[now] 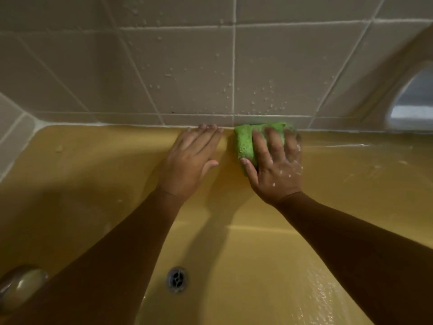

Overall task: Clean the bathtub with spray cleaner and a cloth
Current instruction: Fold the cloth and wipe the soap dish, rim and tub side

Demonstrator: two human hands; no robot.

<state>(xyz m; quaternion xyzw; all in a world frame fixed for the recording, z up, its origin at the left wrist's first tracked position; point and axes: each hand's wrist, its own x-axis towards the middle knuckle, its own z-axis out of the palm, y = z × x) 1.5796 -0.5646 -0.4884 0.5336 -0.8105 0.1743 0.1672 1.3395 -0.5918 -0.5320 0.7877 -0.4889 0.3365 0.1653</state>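
Note:
The yellow bathtub (93, 165) fills the lower view, its far rim meeting the tiled wall. A folded green cloth (246, 143) lies against the tub's far rim just under the tiles. My right hand (276, 165) presses flat on the cloth with fingers spread, thumb along the cloth's lower edge; foam flecks dot the hand. To the left of the cloth, my left hand (189, 158) rests flat on the rim, fingers straight, fingertips at the wall joint. No spray bottle is in view.
Grey wall tiles (187, 73) carry droplets of cleaner above the cloth. A metal drain (177, 279) sits in the tub floor near the bottom centre. A chrome fitting (18, 285) shows at the lower left. A recessed niche (412, 102) is at the right.

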